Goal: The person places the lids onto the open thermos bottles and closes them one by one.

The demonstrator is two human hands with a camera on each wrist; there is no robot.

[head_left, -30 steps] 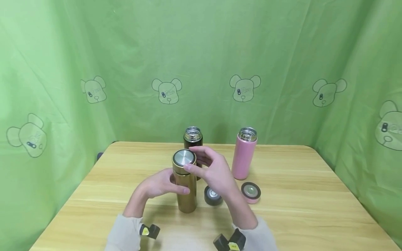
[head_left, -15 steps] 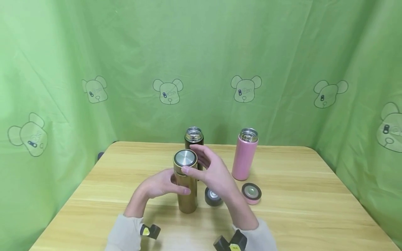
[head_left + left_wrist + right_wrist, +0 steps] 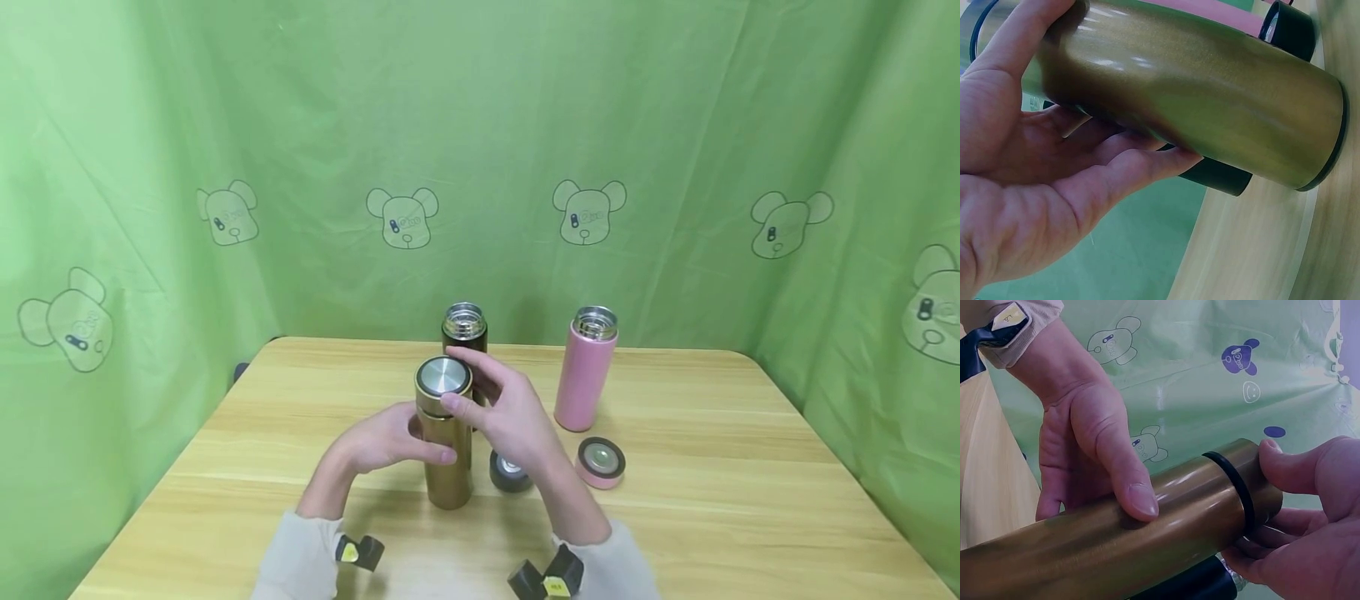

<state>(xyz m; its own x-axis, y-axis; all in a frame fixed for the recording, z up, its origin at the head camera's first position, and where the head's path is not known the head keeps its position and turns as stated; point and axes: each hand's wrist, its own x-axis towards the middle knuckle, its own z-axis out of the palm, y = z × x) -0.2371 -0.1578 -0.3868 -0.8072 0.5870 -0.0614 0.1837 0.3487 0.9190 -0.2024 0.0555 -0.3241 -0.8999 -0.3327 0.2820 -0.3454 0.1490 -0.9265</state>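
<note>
A gold thermos bottle [image 3: 448, 467] stands upright near the middle of the table, its lid [image 3: 442, 379] on top with a silver disc. My left hand [image 3: 386, 437] grips the bottle's body, thumb across the front; the left wrist view shows the fingers behind the gold body [image 3: 1210, 81]. At the top, my right hand [image 3: 513, 412] holds the lid between thumb and fingers. In the right wrist view a dark ring [image 3: 1232, 487] marks the seam between lid and body, with the right thumb [image 3: 1285, 465] on the lid. Some fingertips are hidden behind the bottle.
Behind the gold bottle stands a lidless black bottle [image 3: 463, 329], partly hidden. A lidless pink bottle [image 3: 583, 375] is to its right. A black lid [image 3: 510, 475] and a pink lid [image 3: 600, 462] lie upturned on the wooden table [image 3: 712, 500]. Green curtains [image 3: 480, 125] surround the table.
My right hand has shifted slightly around the lid, its fingers and thumb turned a little leftward. My left hand and the bottle's position are nearly the same.
</note>
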